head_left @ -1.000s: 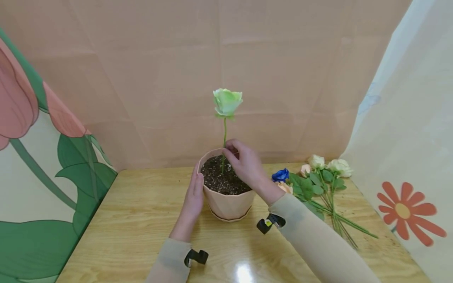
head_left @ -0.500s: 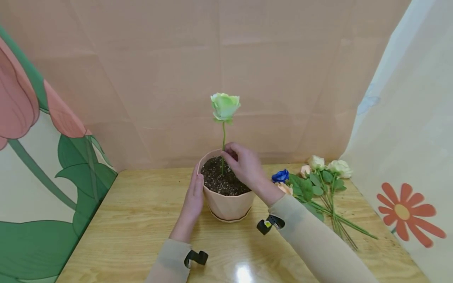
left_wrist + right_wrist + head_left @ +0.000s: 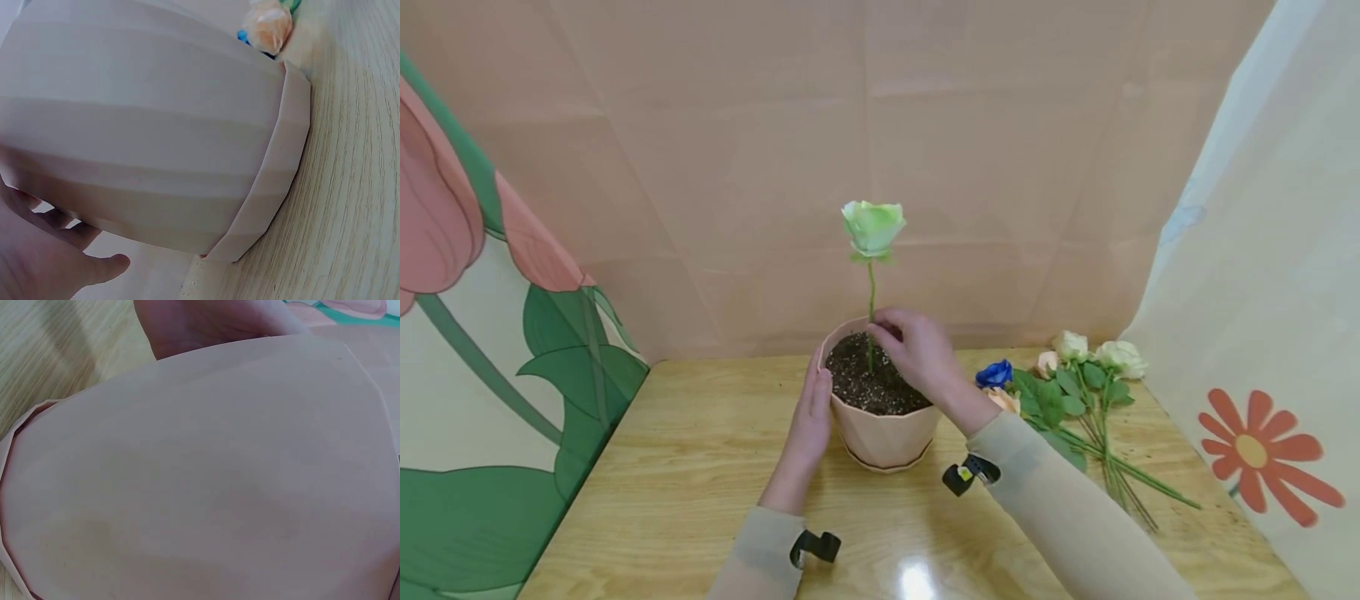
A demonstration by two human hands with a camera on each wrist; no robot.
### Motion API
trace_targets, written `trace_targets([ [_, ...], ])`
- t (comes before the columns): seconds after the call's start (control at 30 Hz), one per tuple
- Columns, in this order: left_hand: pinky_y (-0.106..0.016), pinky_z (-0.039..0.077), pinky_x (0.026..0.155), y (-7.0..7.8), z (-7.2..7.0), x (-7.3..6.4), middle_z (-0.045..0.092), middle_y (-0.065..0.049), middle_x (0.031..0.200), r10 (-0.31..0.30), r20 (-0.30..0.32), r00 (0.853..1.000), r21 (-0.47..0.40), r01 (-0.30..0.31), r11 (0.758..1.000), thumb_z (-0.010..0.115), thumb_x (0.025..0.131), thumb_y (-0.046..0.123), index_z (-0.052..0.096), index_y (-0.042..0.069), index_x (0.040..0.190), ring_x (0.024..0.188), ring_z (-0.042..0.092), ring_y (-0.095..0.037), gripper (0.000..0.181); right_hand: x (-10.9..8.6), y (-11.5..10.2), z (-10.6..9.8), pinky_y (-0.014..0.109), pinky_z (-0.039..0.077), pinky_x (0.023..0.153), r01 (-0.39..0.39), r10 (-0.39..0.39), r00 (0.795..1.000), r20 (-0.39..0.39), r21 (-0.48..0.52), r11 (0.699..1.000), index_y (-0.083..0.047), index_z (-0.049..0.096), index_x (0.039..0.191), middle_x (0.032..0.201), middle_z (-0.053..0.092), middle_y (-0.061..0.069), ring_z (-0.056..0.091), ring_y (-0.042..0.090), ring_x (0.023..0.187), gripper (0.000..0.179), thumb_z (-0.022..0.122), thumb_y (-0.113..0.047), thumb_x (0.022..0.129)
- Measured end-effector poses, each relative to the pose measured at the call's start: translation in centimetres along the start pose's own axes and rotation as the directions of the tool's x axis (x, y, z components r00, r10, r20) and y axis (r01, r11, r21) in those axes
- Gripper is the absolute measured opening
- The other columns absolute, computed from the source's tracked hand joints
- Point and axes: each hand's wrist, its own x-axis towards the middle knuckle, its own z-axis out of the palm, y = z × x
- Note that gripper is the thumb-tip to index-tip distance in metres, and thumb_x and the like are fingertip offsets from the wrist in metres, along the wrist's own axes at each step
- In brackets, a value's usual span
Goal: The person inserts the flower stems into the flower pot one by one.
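Observation:
A pink faceted flowerpot (image 3: 887,437) full of dark soil (image 3: 857,383) stands on its saucer (image 3: 275,169). My left hand (image 3: 810,408) rests with straight fingers against the pot's left side; the left wrist view shows its fingers along the pot wall. With thumb and fingertips my right hand (image 3: 921,350) pinches the green stem of a pale green rose (image 3: 874,229) just above the soil. The rose is upright, its stem's lower end hidden in the soil. In the right wrist view the pot wall (image 3: 206,469) fills most of the picture, and the right hand is out of sight.
Right of the pot, several loose roses lie on the wooden table (image 3: 700,450): a blue rose (image 3: 994,373), a peach rose (image 3: 1003,400) and white ones (image 3: 1120,357), their long stems (image 3: 1123,471) pointing toward the front right. A pink backdrop (image 3: 737,167) rises behind.
The green rose has sunk slightly and shifted a little left, with my right hand coming down along with it. My left hand has stayed on the pot.

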Motion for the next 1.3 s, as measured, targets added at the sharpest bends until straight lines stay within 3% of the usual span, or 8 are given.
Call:
trace_targets([
  [0.27,-0.063,0.013,0.133,-0.16,-0.18,0.03,0.018,-0.003,0.183,0.008,-0.004,1.000,0.005,-0.008,1.000,0.025,0.120,0.054,0.016,0.031,0.179,0.167,0.018,-0.035,0.064,0.01,0.04,0.29,0.046,0.064,0.086,0.011,-0.010,1.000,0.029,-0.037,0.999,-0.008,0.085,0.115,0.110,0.083,0.007,0.078,0.024,0.095,0.015,0.077,-0.018,0.106],
  [0.57,-0.064,0.012,0.133,-0.21,-0.12,0.15,0.017,-0.004,0.183,0.015,0.001,1.000,0.004,-0.015,1.000,0.026,0.120,0.055,0.016,0.029,0.179,0.167,0.016,-0.035,0.066,0.10,-0.14,0.19,0.048,0.063,0.089,0.029,-0.021,0.996,0.090,-0.098,0.995,-0.011,0.086,0.109,0.112,0.083,0.005,0.078,0.024,0.100,0.013,0.077,-0.019,0.107],
  [0.9,-0.064,0.013,0.133,-0.08,-0.04,0.06,0.019,-0.007,0.183,0.017,-0.005,1.000,0.008,-0.017,1.000,0.026,0.121,0.052,0.017,0.026,0.179,0.167,0.018,-0.037,0.065,0.24,0.07,0.36,0.045,0.061,0.081,-0.039,0.050,0.992,0.115,-0.101,0.994,-0.013,0.085,0.113,0.103,0.081,0.000,0.072,0.018,0.086,0.016,0.074,-0.024,0.109],
  [1.3,-0.061,0.013,0.134,-0.39,0.03,0.50,0.016,-0.003,0.184,0.062,0.007,0.998,0.025,-0.063,0.998,0.023,0.122,0.047,0.014,0.025,0.180,0.167,0.016,-0.033,0.063,0.31,0.18,0.39,0.046,0.063,0.091,-0.092,0.098,0.992,0.083,-0.071,0.993,-0.012,0.084,0.121,0.113,0.083,0.002,0.077,0.021,0.101,0.022,0.077,-0.028,0.108],
])
